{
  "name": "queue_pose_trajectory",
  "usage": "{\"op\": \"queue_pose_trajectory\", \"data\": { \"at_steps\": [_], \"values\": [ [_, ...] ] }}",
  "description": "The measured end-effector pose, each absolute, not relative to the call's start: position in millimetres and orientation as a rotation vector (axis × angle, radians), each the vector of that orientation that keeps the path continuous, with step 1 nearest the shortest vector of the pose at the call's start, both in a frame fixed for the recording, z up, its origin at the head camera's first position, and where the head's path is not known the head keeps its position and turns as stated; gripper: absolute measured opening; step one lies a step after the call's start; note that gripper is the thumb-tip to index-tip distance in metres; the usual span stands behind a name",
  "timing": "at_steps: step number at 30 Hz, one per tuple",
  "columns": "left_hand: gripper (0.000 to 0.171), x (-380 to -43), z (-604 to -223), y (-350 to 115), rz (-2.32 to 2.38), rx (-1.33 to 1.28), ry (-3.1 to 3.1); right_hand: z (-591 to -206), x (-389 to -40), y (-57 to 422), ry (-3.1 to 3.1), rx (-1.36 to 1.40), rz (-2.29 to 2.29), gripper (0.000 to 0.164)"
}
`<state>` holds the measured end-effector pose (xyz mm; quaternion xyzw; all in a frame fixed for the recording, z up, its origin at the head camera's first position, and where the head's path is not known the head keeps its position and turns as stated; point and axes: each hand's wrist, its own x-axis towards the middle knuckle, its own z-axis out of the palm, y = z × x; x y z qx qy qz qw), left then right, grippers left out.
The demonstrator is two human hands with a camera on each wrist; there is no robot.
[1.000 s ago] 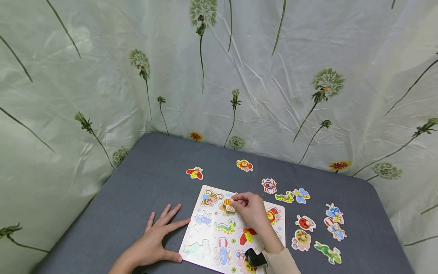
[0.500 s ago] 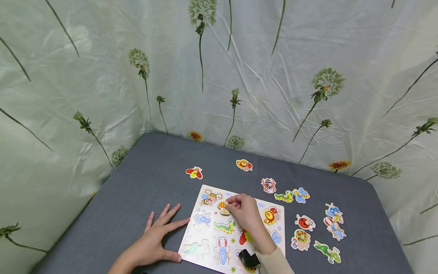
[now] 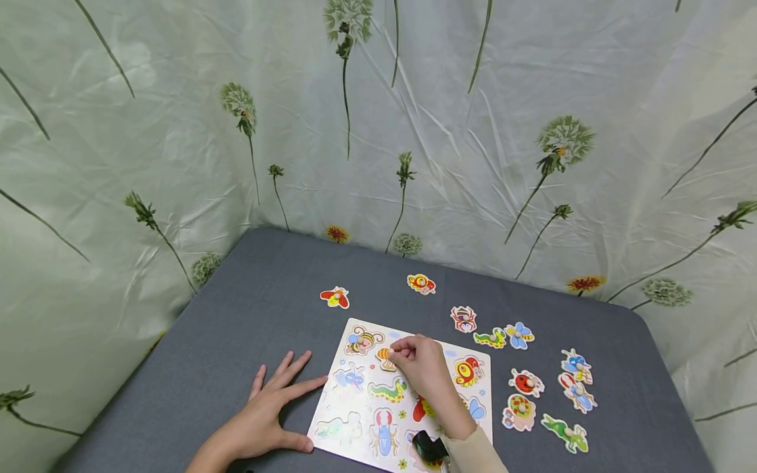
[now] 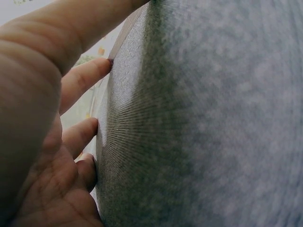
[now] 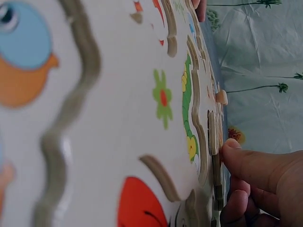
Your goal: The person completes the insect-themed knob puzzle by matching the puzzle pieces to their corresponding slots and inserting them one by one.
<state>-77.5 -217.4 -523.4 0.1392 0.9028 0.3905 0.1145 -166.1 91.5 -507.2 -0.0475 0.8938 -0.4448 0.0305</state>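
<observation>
In the head view, my right hand point(image 3: 427, 371) pinches an orange-striped insect puzzle piece point(image 3: 384, 359) over the top row of the white insect puzzle board point(image 3: 332, 408). The right wrist view shows this piece point(image 5: 212, 132) edge-on, low against the board, with thumb and fingertips at it; whether it lies fully in its recess is hard to tell. Left of it, a bee piece point(image 3: 362, 341) sits in the board. My left hand point(image 3: 266, 410) lies spread on the table, its thumb and index finger touching the board's left edge. In the left wrist view its fingers point(image 4: 83, 82) are straight.
Loose knobbed pieces lie on the grey table point(image 3: 236, 309): a red-winged insect point(image 3: 335, 297) and a butterfly point(image 3: 421, 284) behind the board, and a spider point(image 3: 464, 319), a caterpillar point(image 3: 490, 338), a ladybird point(image 3: 526, 382) and several others to the right. A flowered curtain point(image 3: 473, 164) hangs behind.
My right hand has shifted slightly left with the striped piece, which has gone from tilted above the board to nearly flat against it. In the last half second it hardly moves. My left hand stays put.
</observation>
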Motion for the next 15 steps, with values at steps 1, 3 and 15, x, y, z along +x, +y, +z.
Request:
{"op": "queue_pose_trajectory", "data": {
  "at_steps": [1,3,15],
  "values": [
    [0.102,-77.5,-523.2,-217.4,1.143,0.405,2.645,-507.5,-165.8,91.6,2.753,-0.147,-1.373,0.006],
    [0.102,-77.4,-523.3,-217.4,1.143,0.403,2.646,-507.7,-164.9,91.7,2.748,-0.147,-1.378,0.006],
    [0.102,-77.7,-524.3,-217.5,1.145,0.401,2.650,-511.1,-164.2,91.7,2.758,-0.157,-1.355,0.005]
  ]
}}
